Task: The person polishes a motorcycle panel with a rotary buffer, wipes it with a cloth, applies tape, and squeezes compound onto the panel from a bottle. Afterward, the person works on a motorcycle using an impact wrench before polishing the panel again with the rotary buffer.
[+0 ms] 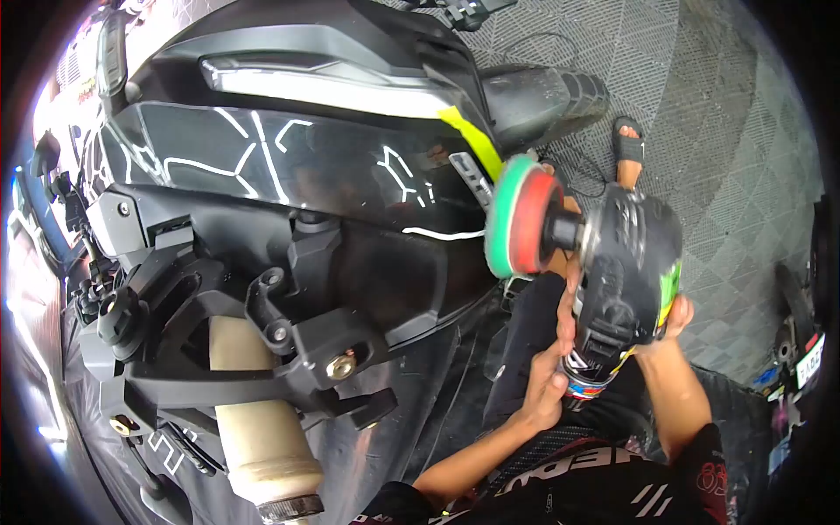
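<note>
I hold a black polisher [626, 262] in both hands. My left hand [547, 389] is wrapped round its rear grip, low in the view. My right hand [678, 317] is closed round the body from the right side. A round green foam pad [501, 219] with a red layer [538, 219] faces left at the polisher's head. The pad is beside the right end of a glossy black motorcycle panel [350, 175]; whether it touches cannot be told. White light reflections lie across the panel. A yellow-green strip [472, 140] runs along its upper right edge.
A black motorcycle tyre [582, 96] stands behind the panel. Cream cylinder [267, 446] and black brackets [306, 350] are at lower left. A sandalled foot [628, 144] rests on grey patterned flooring [717, 175], near a dark cable. Another vehicle's number plate [809, 363] shows at far right.
</note>
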The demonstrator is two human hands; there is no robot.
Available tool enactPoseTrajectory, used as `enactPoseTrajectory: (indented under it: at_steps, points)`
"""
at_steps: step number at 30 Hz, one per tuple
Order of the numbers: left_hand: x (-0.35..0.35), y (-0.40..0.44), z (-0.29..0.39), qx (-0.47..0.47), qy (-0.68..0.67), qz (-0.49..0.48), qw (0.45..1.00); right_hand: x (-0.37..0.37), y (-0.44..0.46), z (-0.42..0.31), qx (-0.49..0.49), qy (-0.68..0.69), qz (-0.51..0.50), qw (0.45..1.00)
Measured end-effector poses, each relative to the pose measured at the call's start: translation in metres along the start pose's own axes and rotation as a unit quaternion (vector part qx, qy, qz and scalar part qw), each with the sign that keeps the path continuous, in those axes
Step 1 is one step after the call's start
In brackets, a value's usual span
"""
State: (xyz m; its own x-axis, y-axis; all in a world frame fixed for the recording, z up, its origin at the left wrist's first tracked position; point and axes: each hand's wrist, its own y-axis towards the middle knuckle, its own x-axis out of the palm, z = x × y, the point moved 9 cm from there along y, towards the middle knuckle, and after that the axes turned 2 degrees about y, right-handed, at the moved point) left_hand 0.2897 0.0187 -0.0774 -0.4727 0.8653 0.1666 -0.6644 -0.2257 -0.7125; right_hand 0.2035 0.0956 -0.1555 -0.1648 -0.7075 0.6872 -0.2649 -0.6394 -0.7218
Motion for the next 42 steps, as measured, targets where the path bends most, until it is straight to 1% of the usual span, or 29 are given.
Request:
enactPoseTrajectory:
  at_steps: [3, 4, 6, 7, 8, 10, 12, 14, 16, 17, 19, 21, 23, 25, 26, 27, 29, 31, 32, 33, 34, 35, 36, 37, 38, 39, 40, 41, 42]
  points:
    - [0.009, 0.000, 0.000, -0.024, -0.090, -0.028, 0.995, 0.083, 0.004, -0.039, 0.044, 0.006, -0.097, 0.994]
    - [0.013, 0.003, 0.007, -0.018, -0.114, -0.032, 0.993, 0.089, 0.001, -0.049, -0.004, 0.012, -0.106, 0.994]
    - [0.005, 0.003, 0.002, -0.008, -0.149, -0.049, 0.988, 0.092, -0.001, -0.055, -0.053, -0.037, -0.067, 0.996]
    - [0.008, 0.003, -0.003, -0.028, -0.226, -0.101, 0.969, 0.101, -0.002, -0.060, -0.076, -0.063, -0.045, 0.994]
    - [0.012, 0.002, -0.007, -0.055, -0.297, -0.149, 0.942, 0.117, -0.003, -0.066, -0.060, -0.119, -0.027, 0.991]
    - [-0.004, 0.012, 0.009, 0.027, -0.150, -0.063, 0.986, 0.135, -0.007, -0.069, -0.092, -0.124, -0.046, 0.987]
    - [-0.011, 0.016, 0.031, 0.091, -0.086, 0.009, 0.992, 0.137, -0.013, -0.063, -0.106, -0.098, -0.063, 0.988]
    - [-0.004, 0.002, -0.005, -0.032, -0.258, -0.142, 0.955, 0.117, -0.009, -0.045, -0.066, -0.095, -0.037, 0.993]
    - [-0.004, -0.001, -0.011, -0.050, -0.232, -0.165, 0.957, 0.094, -0.012, -0.027, -0.057, -0.066, -0.036, 0.996]
    - [-0.005, 0.001, -0.004, -0.047, -0.212, -0.175, 0.960, 0.092, -0.015, -0.021, -0.066, -0.039, -0.053, 0.996]
    - [-0.005, 0.004, 0.009, -0.040, -0.173, -0.195, 0.965, 0.107, -0.010, -0.028, -0.084, -0.071, -0.083, 0.990]
    - [-0.004, 0.003, 0.024, -0.013, -0.125, -0.181, 0.975, 0.094, -0.005, -0.022, -0.065, -0.039, -0.036, 0.996]
    - [0.000, 0.004, 0.037, 0.016, -0.057, -0.155, 0.986, 0.103, -0.008, -0.032, -0.084, 0.017, -0.070, 0.994]
    - [0.007, 0.015, 0.050, 0.066, 0.029, -0.146, 0.987, 0.117, -0.009, -0.051, -0.141, 0.044, -0.152, 0.977]
    - [0.011, 0.023, 0.050, 0.056, 0.079, -0.147, 0.984, 0.106, -0.010, -0.060, -0.188, 0.039, -0.118, 0.974]
    - [0.018, 0.027, 0.057, 0.037, 0.124, -0.151, 0.980, 0.096, -0.010, -0.071, -0.230, 0.044, -0.131, 0.963]
    - [0.033, 0.039, 0.057, -0.013, 0.226, -0.143, 0.963, 0.042, -0.006, -0.077, -0.215, 0.069, -0.052, 0.973]
    - [0.054, 0.065, 0.046, -0.064, 0.341, -0.124, 0.930, -0.009, -0.008, -0.088, -0.182, 0.102, 0.114, 0.971]
    - [0.063, 0.082, 0.031, -0.075, 0.380, -0.095, 0.917, -0.045, -0.006, -0.086, -0.144, 0.159, 0.181, 0.960]
    - [0.075, 0.100, 0.026, -0.115, 0.399, -0.083, 0.906, -0.101, 0.008, -0.079, -0.130, 0.131, 0.135, 0.973]
    - [0.086, 0.124, -0.020, -0.108, 0.404, -0.064, 0.906, -0.161, 0.016, -0.066, -0.100, 0.115, 0.111, 0.982]
    - [0.104, 0.145, -0.012, -0.123, 0.438, -0.055, 0.889, -0.202, 0.018, -0.060, -0.087, 0.180, 0.174, 0.964]
    - [0.120, 0.172, -0.040, -0.187, 0.453, -0.073, 0.869, -0.225, 0.010, -0.067, -0.096, 0.085, 0.201, 0.971]
    - [0.135, 0.194, -0.042, -0.295, 0.394, -0.072, 0.868, -0.272, -0.007, -0.051, 0.032, 0.027, 0.287, 0.957]
    - [0.140, 0.231, -0.071, -0.247, 0.473, -0.024, 0.845, -0.272, -0.019, -0.071, 0.057, -0.004, 0.304, 0.951]
    - [0.149, 0.266, -0.097, -0.241, 0.475, -0.008, 0.847, -0.260, -0.022, -0.092, 0.088, -0.032, 0.317, 0.944]
    - [0.149, 0.303, -0.155, -0.206, 0.538, -0.004, 0.817, -0.253, -0.026, -0.114, 0.061, -0.045, 0.281, 0.957]
    - [0.153, 0.334, -0.173, -0.262, 0.499, -0.019, 0.826, -0.250, -0.021, -0.137, 0.038, -0.062, 0.234, 0.970]
    - [0.157, 0.367, -0.205, -0.262, 0.497, -0.002, 0.827, -0.251, -0.020, -0.156, 0.023, -0.049, 0.216, 0.975]
